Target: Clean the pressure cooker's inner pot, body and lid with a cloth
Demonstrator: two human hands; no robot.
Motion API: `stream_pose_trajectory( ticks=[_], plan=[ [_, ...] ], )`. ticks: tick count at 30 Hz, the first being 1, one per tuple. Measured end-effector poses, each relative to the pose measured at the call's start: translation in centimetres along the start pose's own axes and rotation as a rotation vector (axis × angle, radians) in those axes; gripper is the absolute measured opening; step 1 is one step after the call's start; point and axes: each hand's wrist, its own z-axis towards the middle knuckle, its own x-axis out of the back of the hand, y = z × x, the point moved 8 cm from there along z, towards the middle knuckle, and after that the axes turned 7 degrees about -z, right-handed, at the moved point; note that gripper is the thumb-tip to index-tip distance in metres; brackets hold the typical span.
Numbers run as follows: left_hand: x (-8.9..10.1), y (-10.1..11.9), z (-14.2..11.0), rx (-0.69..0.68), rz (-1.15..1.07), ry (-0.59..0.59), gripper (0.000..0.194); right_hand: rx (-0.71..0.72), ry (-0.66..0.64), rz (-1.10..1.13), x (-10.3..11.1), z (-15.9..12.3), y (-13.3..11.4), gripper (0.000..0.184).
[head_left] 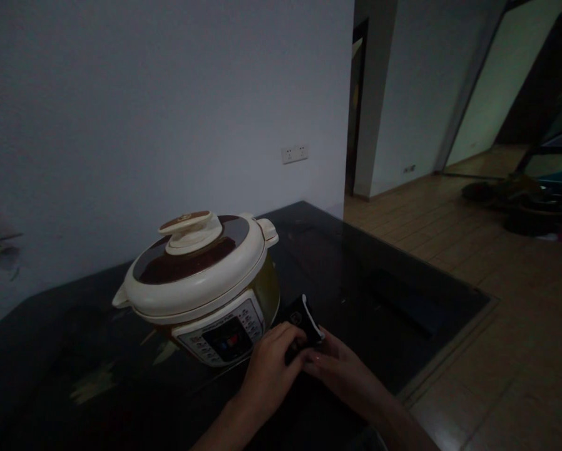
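Both hands meet over the dark table (323, 263), just right of an electric pressure cooker (201, 294). Between them is a small black item (302, 316) with a white edge and a pale mark on its face; its exact kind is unclear in the dim light. My left hand (274, 357) curls its fingers over the item's near left side. On the right side, my right hand (340, 366) grips its lower edge, close to the left thumb. The cooker has a cream lid with a knob handle and a front button panel, and its lid is on.
Behind the table rises a plain wall with a double socket (294, 154). A dark flat object (407, 304) lies toward the table's right side. Beyond the table edge is a tiled floor (450, 244), with a pile of dark things (529, 200) at the far right.
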Motion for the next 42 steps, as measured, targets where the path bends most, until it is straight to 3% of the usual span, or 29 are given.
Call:
stream_pose_trajectory(
  ticks=[6, 15, 18, 21, 25, 27, 29, 34, 36, 38, 42],
  plan=[
    [-0.3, -0.1, 0.3, 0.041, -0.214, -0.037, 0.005, -0.034, 0.075, -0.195, 1.5, -0.2, -0.3, 0.047],
    [-0.5, -1.0, 1.0, -0.01, -0.185, 0.012, 0.003, 0.078, 0.028, -0.565, 3.4, 0.1, -2.8, 0.046],
    [-0.3, 0.0, 1.5, -0.117, -0.131, 0.058, 0.01, 0.151, 0.078, -0.768, 5.6, 0.3, -4.5, 0.042],
    [-0.2, 1.5, 1.9, -0.305, 0.023, 0.071, 0.02, 0.281, 0.111, -0.991, 7.8, 0.3, -7.9, 0.039],
    [-0.9, 2.5, 2.0, -0.554, 0.305, 0.098, 0.024, 0.559, -0.08, -1.309, 8.7, -0.3, -12.4, 0.043],
    [-1.8, 2.3, 1.9, -0.624, 0.41, 0.103, 0.023, 0.668, -0.167, -1.492, 9.4, -0.8, -13.4, 0.048],
    [-3.0, 1.6, 1.9, -0.607, 0.474, 0.067, 0.023, 0.673, -0.241, -1.68, 10.5, -1.0, -13.2, 0.053],
    [-5.7, -0.5, 1.3, -0.44, 0.48, -0.135, 0.025, 0.457, -0.376, -1.956, 13.4, -2.2, -10.9, 0.062],
    [-5.6, -0.7, 1.1, -0.395, 0.418, -0.162, 0.029, 0.453, -0.306, -1.949, 13.8, -2.9, -11.2, 0.066],
    [-5.2, -0.6, 1.2, -0.34, 0.344, -0.147, 0.03, 0.499, -0.156, -1.893, 13.8, -3.5, -12.1, 0.066],
    [-5.5, -0.4, 1.9, -0.267, 0.298, -0.104, 0.029, 0.524, 0.053, -1.814, 13.4, -3.6, -12.2, 0.05]
  ],
)
